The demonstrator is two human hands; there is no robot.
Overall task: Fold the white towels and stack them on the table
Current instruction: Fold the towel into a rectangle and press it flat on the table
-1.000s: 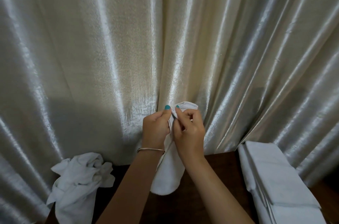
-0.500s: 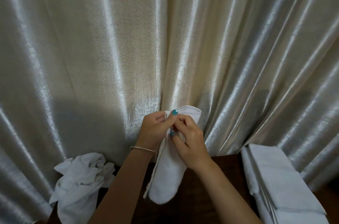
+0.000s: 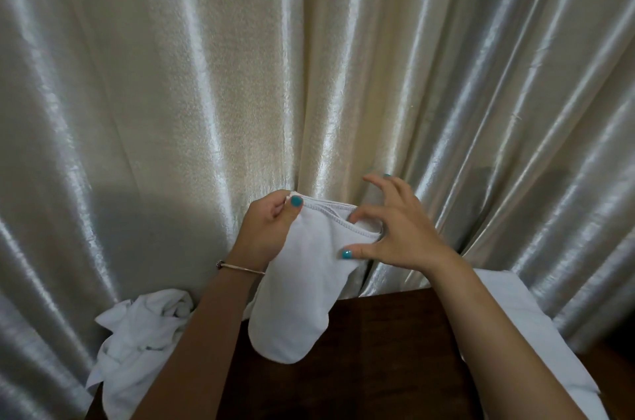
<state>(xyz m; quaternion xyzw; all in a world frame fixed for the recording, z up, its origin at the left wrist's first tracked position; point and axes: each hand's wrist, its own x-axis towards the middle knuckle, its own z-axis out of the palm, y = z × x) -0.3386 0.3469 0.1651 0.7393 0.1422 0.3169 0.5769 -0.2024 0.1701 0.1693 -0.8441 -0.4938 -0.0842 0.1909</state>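
Towel [image 3: 302, 285] pinched at corner by left hand [image 3: 266, 230]; right hand [image 3: 398, 234] spread, thumb touching towel.

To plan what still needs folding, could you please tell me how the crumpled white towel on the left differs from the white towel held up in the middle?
The crumpled white towel lies bunched and untouched on the dark wooden table; the held white towel hangs doubled and smooth. The left hand pinches its corner; the right hand touches its hem, fingers spread. Both are white cloth.

Dark wooden table [image 3: 378, 368] with towels at both ends.
Crumpled white towels [image 3: 137, 340] lie at its left edge; folded towel stack [image 3: 536, 347] lies right.
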